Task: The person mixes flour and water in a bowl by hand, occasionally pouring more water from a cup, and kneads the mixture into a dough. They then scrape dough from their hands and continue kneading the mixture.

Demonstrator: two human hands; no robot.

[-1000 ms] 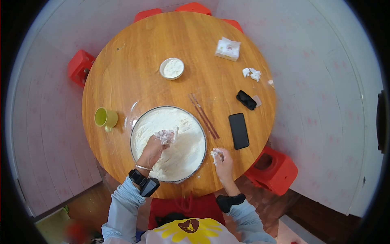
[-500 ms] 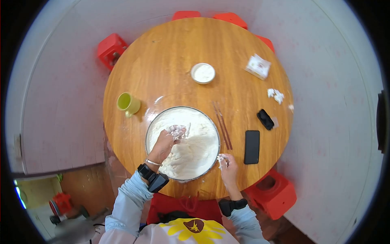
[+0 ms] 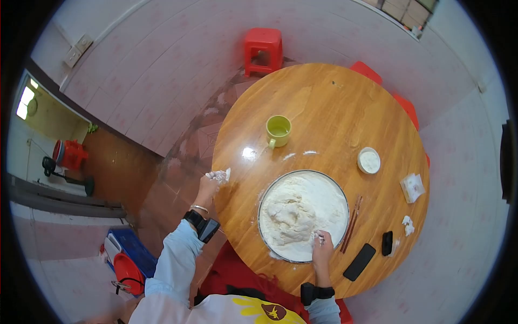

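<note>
My right hand (image 3: 322, 249) is over the flour (image 3: 329, 197); my left hand (image 3: 210, 185) (flour-caked), well apart. I can't tell whether either grips.

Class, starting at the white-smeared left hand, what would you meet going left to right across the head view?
Left hand, large round dark-rimmed basin of white flour, small round white bowl, small oblong black case, white rectangular tissue packet.
</note>
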